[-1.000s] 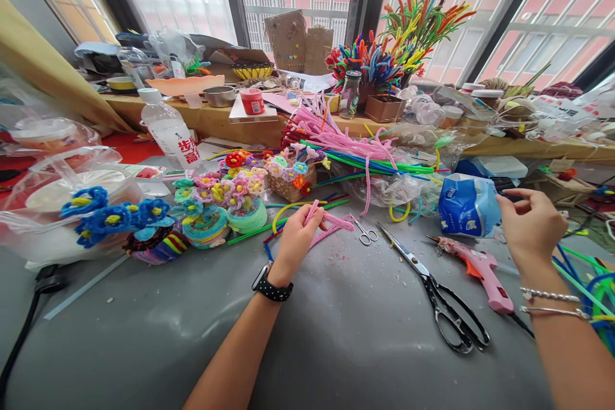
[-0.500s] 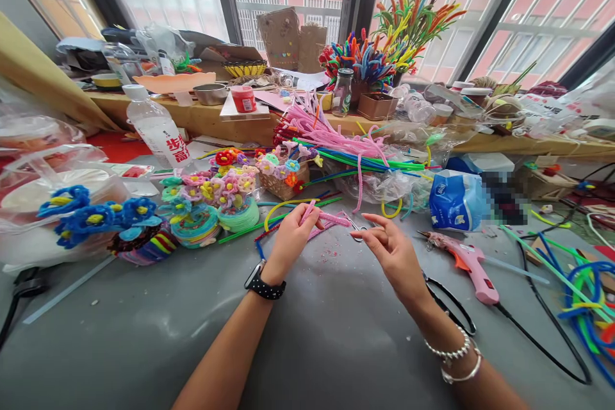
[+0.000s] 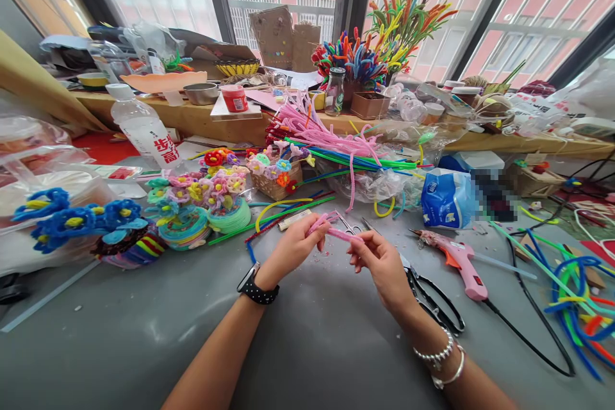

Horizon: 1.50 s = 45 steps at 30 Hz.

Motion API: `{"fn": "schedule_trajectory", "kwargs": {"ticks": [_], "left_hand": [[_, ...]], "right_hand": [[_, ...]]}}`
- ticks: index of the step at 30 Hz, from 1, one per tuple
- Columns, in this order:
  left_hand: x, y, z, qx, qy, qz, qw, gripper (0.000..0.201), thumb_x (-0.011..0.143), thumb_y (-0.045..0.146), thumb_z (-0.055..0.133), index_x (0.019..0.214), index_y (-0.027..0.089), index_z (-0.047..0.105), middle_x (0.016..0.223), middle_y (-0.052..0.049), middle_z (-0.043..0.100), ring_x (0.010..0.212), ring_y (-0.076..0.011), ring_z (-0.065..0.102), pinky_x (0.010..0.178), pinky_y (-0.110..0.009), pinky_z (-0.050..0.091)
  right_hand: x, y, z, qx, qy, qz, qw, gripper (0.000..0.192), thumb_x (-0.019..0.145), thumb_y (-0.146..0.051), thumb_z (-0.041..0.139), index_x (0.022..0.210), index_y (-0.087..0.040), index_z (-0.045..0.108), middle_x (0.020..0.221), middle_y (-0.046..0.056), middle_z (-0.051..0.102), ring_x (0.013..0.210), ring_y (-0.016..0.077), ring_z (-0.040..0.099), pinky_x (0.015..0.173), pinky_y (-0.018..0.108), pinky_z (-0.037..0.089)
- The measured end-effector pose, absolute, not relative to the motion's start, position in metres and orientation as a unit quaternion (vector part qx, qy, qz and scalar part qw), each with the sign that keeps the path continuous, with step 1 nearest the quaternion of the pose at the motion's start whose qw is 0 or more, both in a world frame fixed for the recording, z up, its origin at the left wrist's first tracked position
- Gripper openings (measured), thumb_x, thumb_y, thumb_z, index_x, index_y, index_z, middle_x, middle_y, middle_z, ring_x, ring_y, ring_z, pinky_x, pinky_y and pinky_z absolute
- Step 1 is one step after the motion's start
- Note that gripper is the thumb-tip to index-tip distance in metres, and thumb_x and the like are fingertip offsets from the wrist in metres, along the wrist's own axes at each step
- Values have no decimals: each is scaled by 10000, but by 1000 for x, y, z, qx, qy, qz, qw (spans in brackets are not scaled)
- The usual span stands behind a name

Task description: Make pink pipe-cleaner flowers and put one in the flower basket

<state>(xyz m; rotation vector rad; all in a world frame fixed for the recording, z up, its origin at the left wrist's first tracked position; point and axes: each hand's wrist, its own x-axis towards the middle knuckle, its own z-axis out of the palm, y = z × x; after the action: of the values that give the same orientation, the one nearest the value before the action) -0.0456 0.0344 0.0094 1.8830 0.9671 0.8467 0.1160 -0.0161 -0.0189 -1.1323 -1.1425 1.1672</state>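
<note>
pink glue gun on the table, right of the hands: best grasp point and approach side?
Grip the pink glue gun by its handle end, the lower right part where the black cord leaves. It lies flat, nozzle pointing up-left toward the blue pack. Probably come from above on the near side: the large scissors lie close on its left, and the nozzle end is best avoided.
</note>
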Motion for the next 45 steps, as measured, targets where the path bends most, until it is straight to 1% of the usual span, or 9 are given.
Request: {"fn": "schedule_trajectory", "kwargs": {"ticks": [6, 12, 15, 19, 24, 28, 34, 38, 45], "left_hand": [[-42, 34, 8, 709, 396, 359, 460, 306, 857, 381, 267, 720, 185, 459, 636, 31, 388, 561, -97, 351, 549, -213, 322], [-43, 37, 4, 750, 400, 331, 410, 246, 768, 386, 470, 737, 174, 590, 727, -9, 524, 711, -133, 461, 609, -219, 360], [-43, 37, 2, 751, 403, 309, 423, 247, 732, 390, 514, 749, 181, 645, 689, -17, 554, 712, -148, 489, 582, -217, 370], [-40, 34, 3, 710, 386, 292, 511, 254, 721, 369, 532, 823, 162, 639, 671, -14, 576, 584, -118, 501, 505, -208, 377], [-36, 30, 7, 694, 362, 291, 550, 263, 731, 346, 526, 881, 158, 631, 805, -54, 632, 705, -146, 560, 606, -231, 439], [-33, 28, 6, 690, 340, 290, 570, 286, 685, 293, 595, 922, 135, 575, 737, -42, 618, 634, -129, 561, 582, -234, 451], [-28, 24, 2, 711, 329, 324, 530, 236, 741, 283, 534, 929, 144, 507, 706, -25, 599, 607, -113, 568, 605, -249, 468], [-27, 24, 0, 736, 338, 341, 477, 199, 768, 304, 495, 891, 152, 533, 751, -41, 617, 640, -121, 583, 630, -257, 477], [-27, 25, -6, 736, 385, 374, 413, 234, 751, 303, 516, 928, 179, 429, 655, 15, 576, 601, -116, 578, 603, -244, 470]], "right_hand": [[126, -17, -12, -494, -538, 441, 521, 183, 803, -347, 478, 789, -176, 539, 663, -7, 538, 586, 97, 511, 540, 225, 446], [122, -20, -5, -465, -571, 472, 485, 140, 733, -314, 576, 754, -178, 554, 728, -1, 538, 645, 115, 530, 575, 245, 494], [118, -19, -6, -464, -575, 466, 487, 129, 727, -299, 579, 778, -181, 571, 771, 10, 557, 690, 131, 547, 621, 274, 516], [116, -18, -6, -476, -594, 440, 477, 102, 746, -266, 547, 811, -190, 569, 811, 22, 585, 703, 142, 580, 654, 297, 514], [118, -17, -6, -502, -575, 418, 493, 124, 740, -258, 553, 840, -187, 531, 802, 28, 594, 720, 150, 593, 653, 297, 511], [119, -15, -9, -513, -550, 423, 506, 140, 746, -301, 548, 806, -179, 519, 766, 18, 570, 706, 149, 588, 650, 302, 513], [116, -12, -14, -504, -518, 441, 532, 195, 729, -316, 565, 852, -193, 478, 774, 10, 553, 717, 151, 581, 632, 300, 520], [116, -10, -12, -516, -548, 412, 513, 228, 741, -313, 546, 929, -192, 505, 804, 29, 585, 752, 165, 583, 658, 304, 503], [113, -7, -11, -544, -582, 351, 492, 147, 768, -304, 498, 823, -180, 556, 792, 39, 570, 696, 156, 553, 579, 271, 484]]}}
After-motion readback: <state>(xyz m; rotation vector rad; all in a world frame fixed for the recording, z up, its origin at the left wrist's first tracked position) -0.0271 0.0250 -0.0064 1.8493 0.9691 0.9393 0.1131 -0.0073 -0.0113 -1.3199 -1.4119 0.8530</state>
